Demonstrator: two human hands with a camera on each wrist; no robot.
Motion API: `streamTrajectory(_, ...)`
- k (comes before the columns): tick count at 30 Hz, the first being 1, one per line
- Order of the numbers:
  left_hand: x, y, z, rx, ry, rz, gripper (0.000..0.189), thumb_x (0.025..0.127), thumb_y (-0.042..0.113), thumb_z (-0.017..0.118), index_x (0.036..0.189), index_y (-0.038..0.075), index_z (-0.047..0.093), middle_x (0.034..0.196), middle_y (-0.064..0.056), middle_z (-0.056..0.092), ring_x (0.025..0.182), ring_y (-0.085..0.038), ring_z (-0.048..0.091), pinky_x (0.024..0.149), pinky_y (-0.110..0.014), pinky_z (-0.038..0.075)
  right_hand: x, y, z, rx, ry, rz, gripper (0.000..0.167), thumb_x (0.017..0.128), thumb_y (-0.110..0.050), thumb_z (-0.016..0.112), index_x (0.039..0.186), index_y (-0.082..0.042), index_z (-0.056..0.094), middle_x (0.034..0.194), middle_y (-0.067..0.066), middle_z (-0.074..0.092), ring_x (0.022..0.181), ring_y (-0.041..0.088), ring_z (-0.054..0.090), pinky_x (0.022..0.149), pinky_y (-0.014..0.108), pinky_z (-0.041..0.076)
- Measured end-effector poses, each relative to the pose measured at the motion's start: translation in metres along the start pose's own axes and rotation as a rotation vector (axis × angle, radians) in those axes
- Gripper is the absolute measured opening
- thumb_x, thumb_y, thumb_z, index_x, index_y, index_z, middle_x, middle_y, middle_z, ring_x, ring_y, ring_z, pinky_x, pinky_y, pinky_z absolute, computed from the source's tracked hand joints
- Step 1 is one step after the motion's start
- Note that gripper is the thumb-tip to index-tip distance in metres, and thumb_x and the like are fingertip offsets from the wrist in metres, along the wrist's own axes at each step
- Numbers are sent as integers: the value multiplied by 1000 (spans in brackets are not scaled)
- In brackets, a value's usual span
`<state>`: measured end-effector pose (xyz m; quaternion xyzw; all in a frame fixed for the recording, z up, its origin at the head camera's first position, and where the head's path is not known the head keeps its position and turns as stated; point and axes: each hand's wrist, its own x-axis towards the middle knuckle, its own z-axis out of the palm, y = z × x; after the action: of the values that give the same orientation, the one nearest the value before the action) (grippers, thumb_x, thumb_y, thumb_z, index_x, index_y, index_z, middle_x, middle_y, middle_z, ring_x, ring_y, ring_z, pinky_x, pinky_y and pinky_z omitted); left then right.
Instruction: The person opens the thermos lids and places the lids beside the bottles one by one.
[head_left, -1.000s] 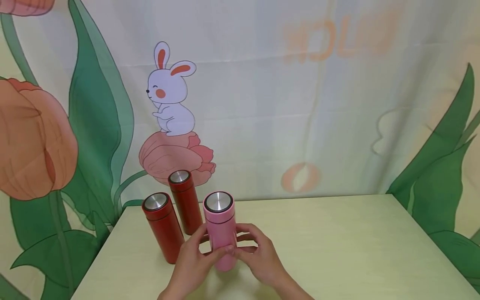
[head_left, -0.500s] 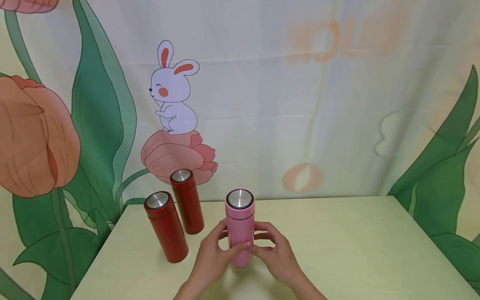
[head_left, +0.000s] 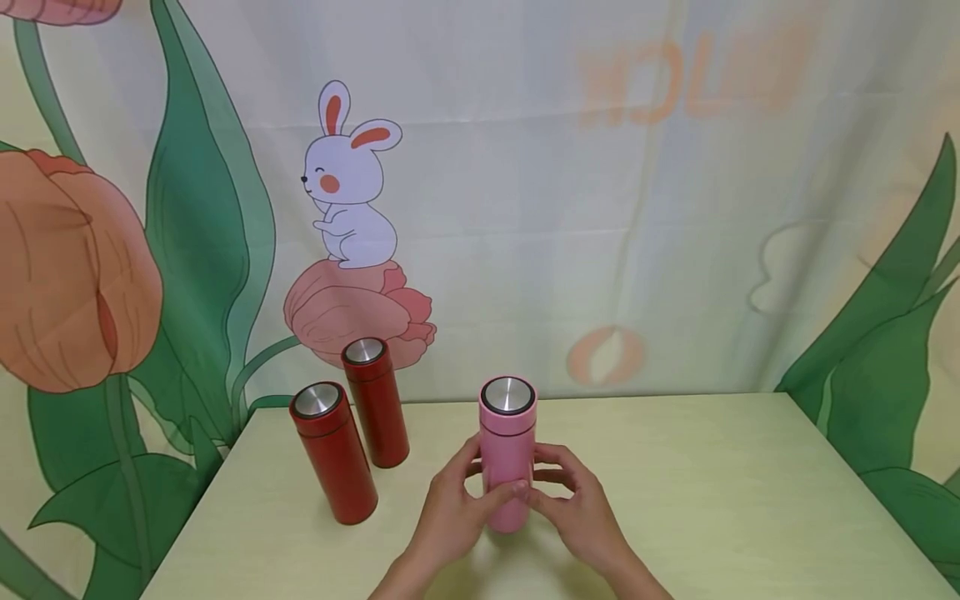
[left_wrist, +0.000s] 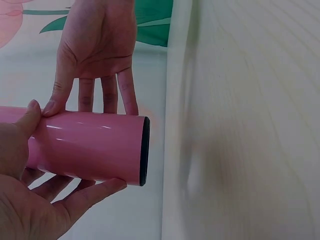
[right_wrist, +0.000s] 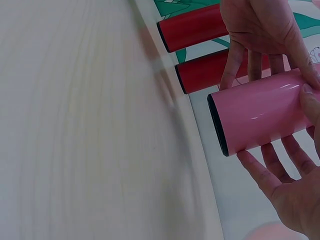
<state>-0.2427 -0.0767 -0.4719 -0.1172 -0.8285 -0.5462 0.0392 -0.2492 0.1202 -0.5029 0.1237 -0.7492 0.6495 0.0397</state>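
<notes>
Behind both hands we see a big white hanging cloth [head_left: 525,192] printed with plants. In front of it, under the hands, is a flat table [head_left: 712,483] of pale, yellowish wood. Up and left of the hands, the cloth has a large orange tulip [head_left: 82,275] and a smaller white rabbit [head_left: 348,171] with orange inside its ears.

The left hand [head_left: 453,518] and right hand [head_left: 577,508] are half open and curved, with their fingers a bit spread. Both have hold of one smooth pink round bottle [head_left: 508,454]. It is between them, upright, and a little above the table. Their thumbs are at the front, close together.

To the left of the left hand, two tall red round bottles stand upright, apart: a near one [head_left: 341,467] and a far one [head_left: 378,417]. Each of the three bottles has a shiny silver metal top. We see a thin black base [left_wrist: 145,151] on the pink one below the fingers.
</notes>
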Motion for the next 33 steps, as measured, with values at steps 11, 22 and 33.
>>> streamTrajectory(11, 8, 3, 21, -36, -30, 9, 70, 86, 55, 80, 148, 39, 50, 142, 7, 62, 129, -27, 61, 99, -55, 53, -4, 5, -19, -42, 46, 5, 48, 87, -29, 85, 129, -36, 64, 134, -4, 66, 117, 32, 66, 94, 42, 58)
streamTrajectory(22, 13, 3, 35, -68, -61, 17, 73, 88, 54, 78, 151, 36, 47, 146, 5, 60, 131, -28, 60, 101, -58, 53, -6, 9, -33, -91, 68, -7, 49, 88, -29, 84, 132, -33, 63, 133, -1, 66, 115, 29, 68, 95, 46, 55)
streamTrajectory(33, 15, 0, 44, -82, -69, 15, 71, 88, 53, 79, 150, 37, 48, 147, 5, 59, 131, -30, 60, 102, -60, 52, -7, 12, -40, -82, 60, 4, 47, 89, -29, 83, 132, -32, 63, 134, 0, 66, 119, 34, 66, 92, 44, 56)
